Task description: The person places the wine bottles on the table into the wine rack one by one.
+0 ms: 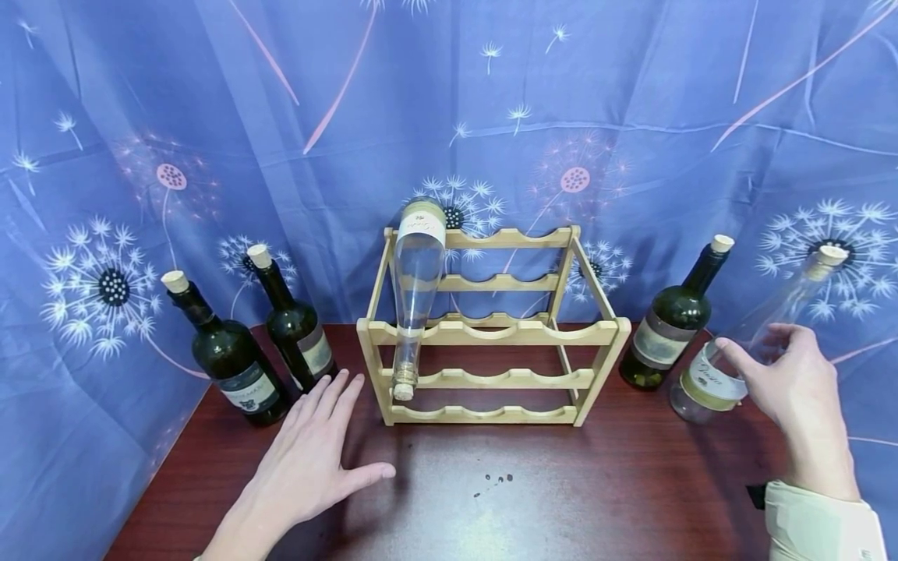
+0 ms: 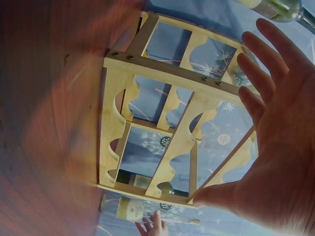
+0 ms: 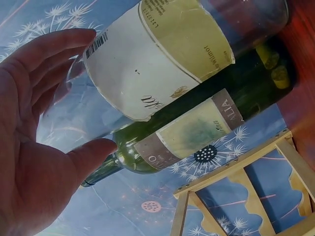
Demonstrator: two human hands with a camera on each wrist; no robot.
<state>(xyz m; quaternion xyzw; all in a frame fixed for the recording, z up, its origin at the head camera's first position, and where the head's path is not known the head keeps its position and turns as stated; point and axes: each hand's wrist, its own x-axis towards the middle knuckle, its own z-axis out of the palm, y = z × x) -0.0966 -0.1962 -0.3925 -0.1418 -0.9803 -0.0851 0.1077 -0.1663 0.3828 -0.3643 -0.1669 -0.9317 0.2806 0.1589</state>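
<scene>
My right hand (image 1: 796,386) grips a clear glass bottle (image 1: 761,319) with a cork and a white-and-yellow label. In the right wrist view the thumb and curled fingers (image 3: 59,44) lie round the clear bottle (image 3: 118,73); I cannot tell whether its base touches the table. Left of it stands a corked dark green bottle (image 1: 659,335). My left hand (image 1: 309,456) hovers with fingers spread, holding nothing, between a wooden wine rack (image 1: 494,335) and two dark green bottles. Another clear bottle (image 1: 419,273) lies in the rack's left top slot, cork toward me and sloping downward.
Two corked dark green bottles, one farther left (image 1: 235,370) and one nearer the rack (image 1: 298,331), stand on the dark red table (image 1: 582,499). Several small dark specks (image 1: 500,478) lie before the rack. A blue dandelion-print cloth (image 1: 449,93) hangs behind.
</scene>
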